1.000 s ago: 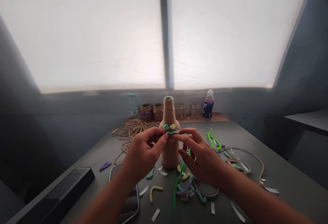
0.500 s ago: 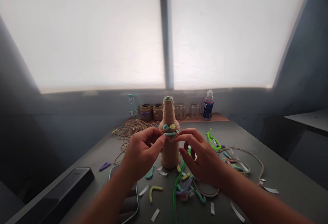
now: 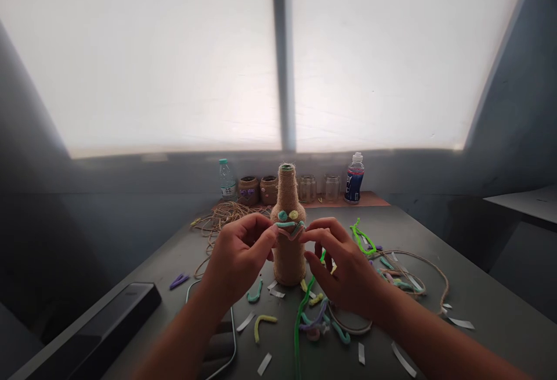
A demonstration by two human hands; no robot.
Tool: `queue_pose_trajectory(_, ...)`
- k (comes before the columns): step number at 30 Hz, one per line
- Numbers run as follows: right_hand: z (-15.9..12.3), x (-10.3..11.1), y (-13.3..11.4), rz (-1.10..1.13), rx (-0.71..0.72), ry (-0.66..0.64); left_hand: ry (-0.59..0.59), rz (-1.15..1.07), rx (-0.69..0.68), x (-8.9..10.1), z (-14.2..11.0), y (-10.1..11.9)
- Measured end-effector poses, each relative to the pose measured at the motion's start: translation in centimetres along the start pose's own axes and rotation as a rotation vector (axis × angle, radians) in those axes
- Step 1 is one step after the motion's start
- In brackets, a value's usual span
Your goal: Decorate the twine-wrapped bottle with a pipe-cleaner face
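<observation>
Pipe cleaner (image 3: 288,226), pale teal and bent into a shallow curve, lies across the front of the twine-wrapped bottle (image 3: 287,258), just below two small teal and yellow blobs (image 3: 288,215). The bottle stands upright on the grey table (image 3: 439,333), its long axis vertical, between the two hands. The left hand (image 3: 237,258) is nearer the pipe cleaner, pinching its left end between thumb and fingers against the bottle. The right hand (image 3: 343,267) curls just beside the right end, though whether it is gripping anything is impossible to tell. Both forearms reach in from the near side.
</observation>
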State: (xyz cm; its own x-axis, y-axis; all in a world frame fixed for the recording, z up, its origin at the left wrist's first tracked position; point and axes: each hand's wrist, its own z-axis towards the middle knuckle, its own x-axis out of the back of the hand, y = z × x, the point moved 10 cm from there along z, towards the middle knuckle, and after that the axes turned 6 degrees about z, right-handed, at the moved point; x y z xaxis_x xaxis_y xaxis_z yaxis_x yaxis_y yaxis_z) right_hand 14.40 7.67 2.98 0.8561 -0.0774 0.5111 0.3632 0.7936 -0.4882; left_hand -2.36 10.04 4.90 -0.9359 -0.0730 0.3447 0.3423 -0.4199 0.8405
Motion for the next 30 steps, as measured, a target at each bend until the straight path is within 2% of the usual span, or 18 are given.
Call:
queue_pose_trajectory(3, 0.0, 0.1, -0.5, -0.011, 0.045, 0.009, 0.014, 0.047, -0.005, 0.3, 0.1, 0.2)
queue_pose_trajectory(11, -0.2, -0.9, -1.6, 0.015, 0.109, -0.122, 0.018, 0.102, -0.006, 0.5, 0.2, 0.3)
queue_pose_trajectory(20, -0.3, -0.9, -1.9, 0.040, 0.109, -0.120, 0.021, 0.116, -0.050, 0.5, -0.1, 0.9)
queue_pose_trajectory(26, -0.4, -1.3, -2.2, 0.033, 0.125, -0.149, 0.123, 0.157, -0.196, 1.0, -0.2, 2.0)
queue_pose_trajectory(30, -0.5, -1.6, -2.0, 0.043, 0.120, -0.175, 0.117, 0.155, -0.182, 1.1, -0.3, 2.0)
